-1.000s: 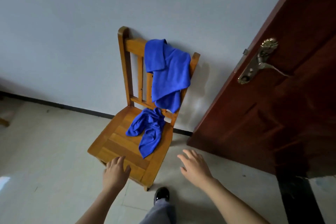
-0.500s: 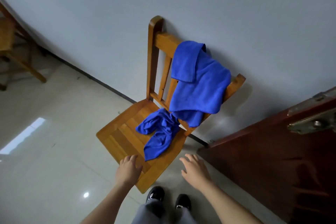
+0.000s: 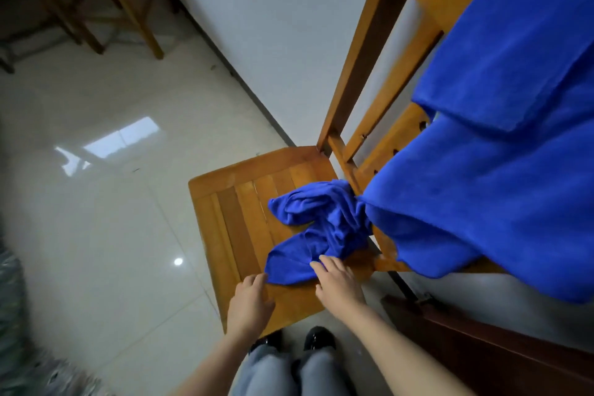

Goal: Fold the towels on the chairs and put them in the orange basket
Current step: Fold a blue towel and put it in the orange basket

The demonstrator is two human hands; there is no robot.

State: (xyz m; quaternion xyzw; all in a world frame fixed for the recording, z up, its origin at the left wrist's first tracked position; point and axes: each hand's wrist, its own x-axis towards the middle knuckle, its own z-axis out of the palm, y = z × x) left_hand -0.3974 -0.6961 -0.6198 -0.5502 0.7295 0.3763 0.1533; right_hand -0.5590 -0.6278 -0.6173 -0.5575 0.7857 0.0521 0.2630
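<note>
Resting flat-fingered on the crumpled towel (image 3: 321,222), the right hand (image 3: 339,286) grips nothing; left hand (image 3: 250,302) lies relaxed on the chair seat (image 3: 231,219) at the towel's corner. Second towel (image 3: 498,138) drapes the backrest (image 3: 369,51).

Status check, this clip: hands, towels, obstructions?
Left hand open beside crumpled towel; right hand open, fingers on it. Second towel draped over chair back. Nothing blocking; basket unseen.

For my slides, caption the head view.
Right hand on crumpled blue towel, left hand at its corner, wooden chair seat; second towel over backrest.
</note>
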